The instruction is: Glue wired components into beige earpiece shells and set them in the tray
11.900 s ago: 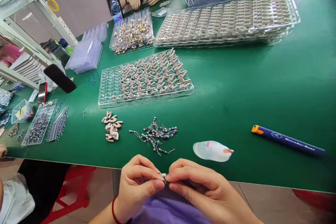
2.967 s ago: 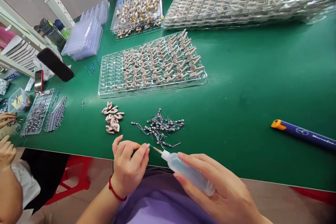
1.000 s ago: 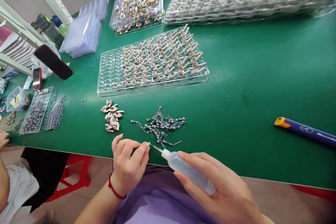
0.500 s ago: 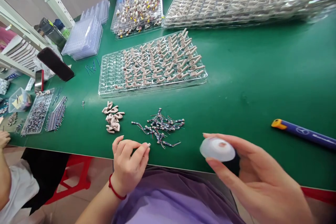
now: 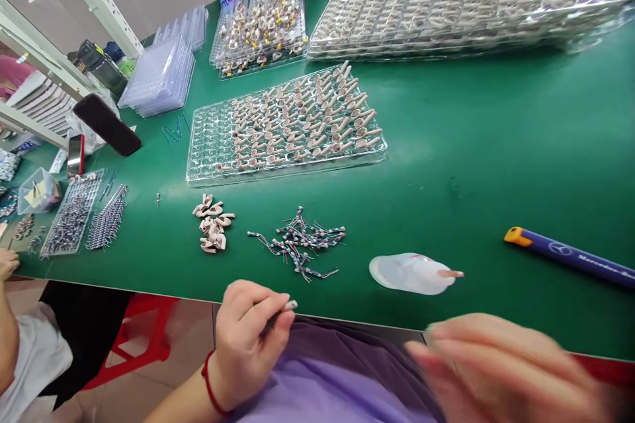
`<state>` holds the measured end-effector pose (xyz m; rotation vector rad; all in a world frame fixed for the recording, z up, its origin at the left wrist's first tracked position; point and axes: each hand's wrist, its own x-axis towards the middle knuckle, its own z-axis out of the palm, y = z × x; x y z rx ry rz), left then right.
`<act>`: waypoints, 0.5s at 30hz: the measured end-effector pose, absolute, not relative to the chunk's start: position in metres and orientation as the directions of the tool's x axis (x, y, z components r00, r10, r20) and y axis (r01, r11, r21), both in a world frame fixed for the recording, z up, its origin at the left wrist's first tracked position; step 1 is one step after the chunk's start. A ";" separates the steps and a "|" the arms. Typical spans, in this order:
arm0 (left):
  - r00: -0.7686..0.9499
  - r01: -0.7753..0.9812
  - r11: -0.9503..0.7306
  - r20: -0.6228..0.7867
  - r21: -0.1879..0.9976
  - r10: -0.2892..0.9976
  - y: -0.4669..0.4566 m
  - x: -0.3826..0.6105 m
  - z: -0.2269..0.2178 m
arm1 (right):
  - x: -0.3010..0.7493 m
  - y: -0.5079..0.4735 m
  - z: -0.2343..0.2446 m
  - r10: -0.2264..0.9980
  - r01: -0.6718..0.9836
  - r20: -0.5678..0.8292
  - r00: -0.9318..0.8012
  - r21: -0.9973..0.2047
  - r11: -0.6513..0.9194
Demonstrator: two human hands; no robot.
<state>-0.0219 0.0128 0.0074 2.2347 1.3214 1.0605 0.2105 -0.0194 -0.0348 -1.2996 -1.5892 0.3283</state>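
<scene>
My left hand is closed in a pinch on a small thin part, held just below the table's front edge over my purple top. My right hand is smeared by motion at the lower right, with nothing visible in it. A small clear squeeze bottle lies on its side on the green table, apart from both hands. A heap of thin wired parts and a small pile of beige plastic pieces lie just beyond my left hand.
A clear tray partly filled with beige pieces sits mid-table, with stacked trays behind. A blue and orange pen-like tool lies at right. Phones, small trays and another person's hand are at left. A person sits across.
My right hand has set the squeeze bottle down on the table and pulled back toward me. My left hand has dropped slightly below the table edge, still pinching its part.
</scene>
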 end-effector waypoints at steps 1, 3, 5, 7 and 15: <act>0.278 0.534 -0.440 0.342 0.722 0.898 0.008 -0.021 0.009 | 0.204 -0.020 -0.030 0.806 0.550 0.592 0.014 -0.677 0.488; 0.230 0.393 -0.158 0.070 0.906 0.971 -0.001 -0.018 0.010 | 0.190 -0.017 -0.022 0.754 0.465 0.640 -0.149 -0.627 0.625; 0.182 0.233 0.204 -0.249 0.951 0.951 -0.007 -0.016 0.005 | 0.177 -0.011 -0.018 0.745 0.413 0.635 -0.204 -0.634 0.653; 0.176 0.056 0.468 -0.470 0.882 0.865 -0.011 -0.014 -0.004 | 0.168 -0.007 -0.019 0.758 0.396 0.611 -0.229 -0.653 0.646; 0.166 -0.186 0.639 -0.617 0.746 0.769 -0.014 -0.010 -0.033 | 0.163 -0.010 -0.032 0.806 0.489 0.521 -0.281 -0.645 0.587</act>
